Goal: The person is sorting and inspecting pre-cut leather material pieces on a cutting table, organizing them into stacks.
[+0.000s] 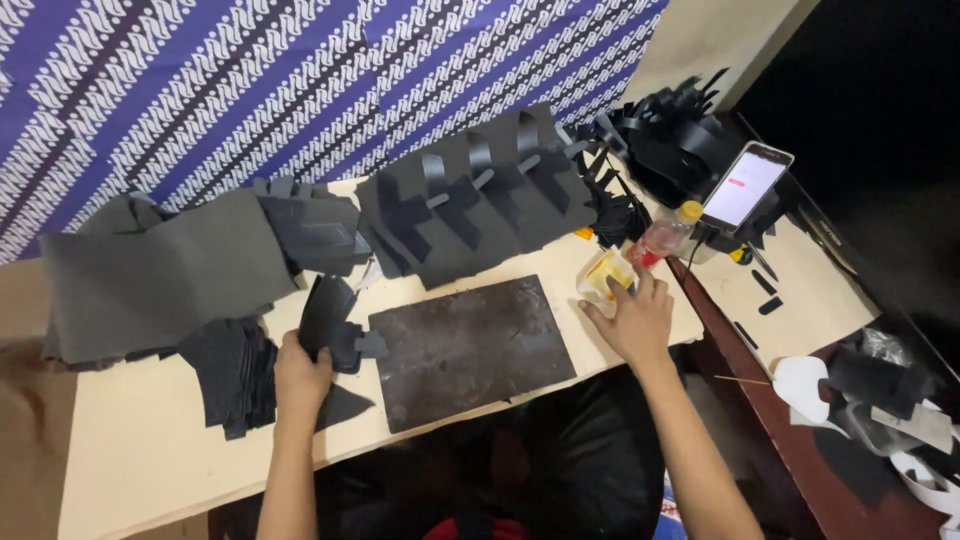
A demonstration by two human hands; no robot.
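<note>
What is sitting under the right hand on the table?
The right hand rests on a small clear container with something yellow inside, on the pale table. The palm covers the container's near edge, so nothing beneath it shows.

The black cut pieces [335, 325] gripped in the left hand [300, 378] looked like matt, soft foam or felt sheet, as did the grey sheet [160, 275]. The dark board [468, 345] looked worn, mottled and dull on a pale, smooth wooden table [150, 460]. The right hand [632, 320] touched a small, glossy, clear plastic container [603, 277].
</note>
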